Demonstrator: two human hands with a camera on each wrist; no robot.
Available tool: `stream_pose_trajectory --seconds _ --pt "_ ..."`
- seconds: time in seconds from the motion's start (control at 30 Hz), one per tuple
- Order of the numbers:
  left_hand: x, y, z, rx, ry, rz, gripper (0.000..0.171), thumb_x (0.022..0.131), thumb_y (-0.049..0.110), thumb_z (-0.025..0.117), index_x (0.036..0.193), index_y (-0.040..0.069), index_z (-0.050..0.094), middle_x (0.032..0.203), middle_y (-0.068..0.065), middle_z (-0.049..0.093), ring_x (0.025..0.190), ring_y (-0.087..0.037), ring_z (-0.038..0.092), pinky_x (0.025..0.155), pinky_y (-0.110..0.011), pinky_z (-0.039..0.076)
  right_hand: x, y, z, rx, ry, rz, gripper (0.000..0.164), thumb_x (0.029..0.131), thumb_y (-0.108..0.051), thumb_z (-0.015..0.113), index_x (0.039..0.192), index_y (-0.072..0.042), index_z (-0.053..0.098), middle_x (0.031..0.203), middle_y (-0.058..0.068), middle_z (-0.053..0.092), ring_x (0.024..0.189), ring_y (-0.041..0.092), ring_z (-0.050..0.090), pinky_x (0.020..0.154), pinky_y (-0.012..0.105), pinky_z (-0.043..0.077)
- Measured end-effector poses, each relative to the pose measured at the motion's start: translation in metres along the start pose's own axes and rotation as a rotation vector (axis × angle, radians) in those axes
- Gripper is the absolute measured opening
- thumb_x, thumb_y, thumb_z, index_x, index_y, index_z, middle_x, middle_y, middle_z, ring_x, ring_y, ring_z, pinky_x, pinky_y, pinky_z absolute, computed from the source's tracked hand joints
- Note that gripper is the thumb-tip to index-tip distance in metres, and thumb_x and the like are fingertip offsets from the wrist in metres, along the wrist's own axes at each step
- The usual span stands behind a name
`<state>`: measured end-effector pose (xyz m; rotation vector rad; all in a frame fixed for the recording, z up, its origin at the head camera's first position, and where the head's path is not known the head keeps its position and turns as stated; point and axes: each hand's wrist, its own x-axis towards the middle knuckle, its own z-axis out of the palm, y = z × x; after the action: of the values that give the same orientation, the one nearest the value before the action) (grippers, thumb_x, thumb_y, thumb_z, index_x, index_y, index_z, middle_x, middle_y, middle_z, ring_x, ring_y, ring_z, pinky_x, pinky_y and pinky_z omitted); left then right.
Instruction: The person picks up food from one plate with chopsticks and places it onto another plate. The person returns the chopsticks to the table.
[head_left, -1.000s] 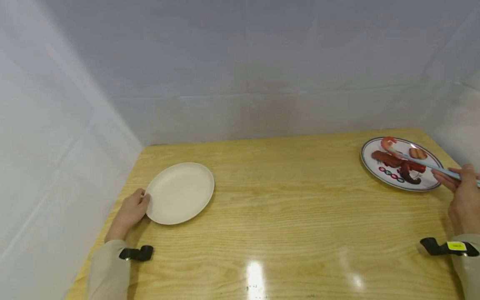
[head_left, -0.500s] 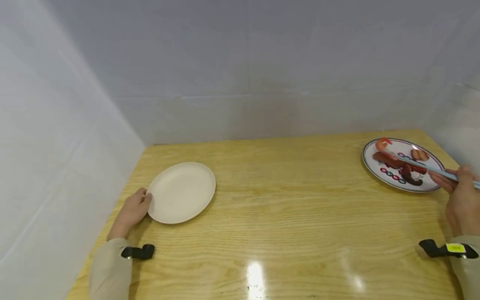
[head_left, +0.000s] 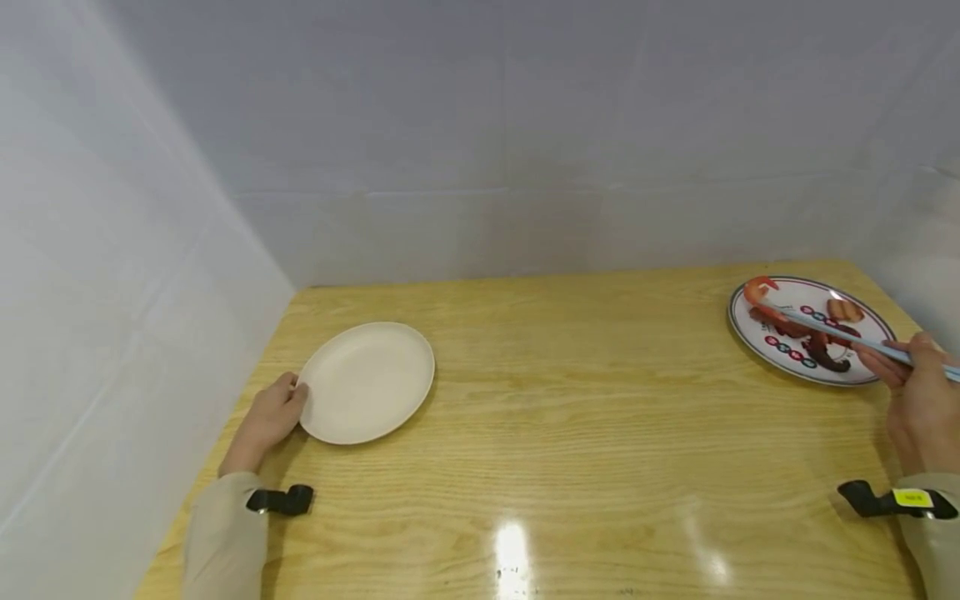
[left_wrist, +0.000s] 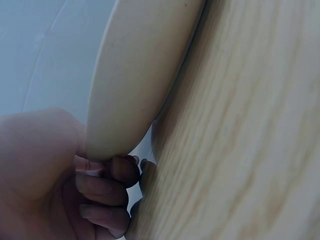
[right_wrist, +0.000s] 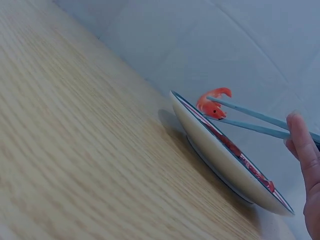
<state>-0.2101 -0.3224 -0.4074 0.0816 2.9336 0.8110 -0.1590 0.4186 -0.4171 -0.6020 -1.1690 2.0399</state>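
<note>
My left hand [head_left: 273,412] grips the left rim of a cream plate [head_left: 367,383], thumb on top and fingers curled beneath, as the left wrist view shows. At the far right my right hand [head_left: 926,400] holds a pair of pale blue chopsticks [head_left: 847,333]. Their tips pinch an orange-red shrimp [right_wrist: 212,104] just above the rim of a patterned oval plate [right_wrist: 220,155]. On that plate lie a brown sausage-like piece, a dark curved piece [head_left: 827,354] and a tan piece [head_left: 846,311]; the chopsticks partly cover some of them.
Both plates stand on a wood-grain table [head_left: 562,417], cream at the left and patterned at the back right. White sheeting [head_left: 480,167] rises behind the table and along its sides. A black strap device [head_left: 281,500] sits on each wrist.
The shrimp, pinched in the chopsticks, has shifted left toward the patterned plate's left rim. My right hand has moved slightly left too. The left hand keeps its grip on the cream plate.
</note>
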Motion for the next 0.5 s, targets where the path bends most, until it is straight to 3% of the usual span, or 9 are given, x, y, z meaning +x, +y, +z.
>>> stream_pose_trajectory --seconds 0.5 --pt "0.0008 0.0076 0.0 -0.007 -0.011 -0.017 0.035 0.104 0.019 0.03 0.113 -0.011 0.046 0.107 -0.036 0.056 0.092 -0.043 0.058 0.076 -0.049 0.046 -0.0017 -0.001 0.0022 -0.055 0.013 0.022 0.021 0.099 -0.024 0.053 0.097 -0.004 0.06 0.079 0.003 0.066 0.062 0.009 0.069 0.058 0.018 0.051"
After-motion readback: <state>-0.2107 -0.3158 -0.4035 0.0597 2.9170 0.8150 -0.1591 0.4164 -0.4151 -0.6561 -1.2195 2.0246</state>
